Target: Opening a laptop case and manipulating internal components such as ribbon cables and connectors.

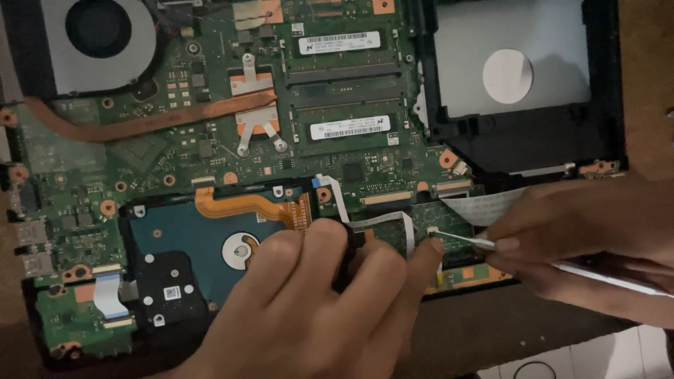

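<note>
Dim bench [491,330] carries an opened laptop [281,140], fan [98,35] top left. Left hand [309,302] presses fingertips on its board, hiding part of the hard drive [189,245]; right hand [590,231], grip pinching tweezers [467,242], touches a connector beside a white ribbon cable [484,207].

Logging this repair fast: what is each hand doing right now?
Left hand: curled, fingers resting on the open laptop's board beside the hard drive; nothing visibly gripped.
Right hand: closed on metal tweezers, tips at the board.
</note>
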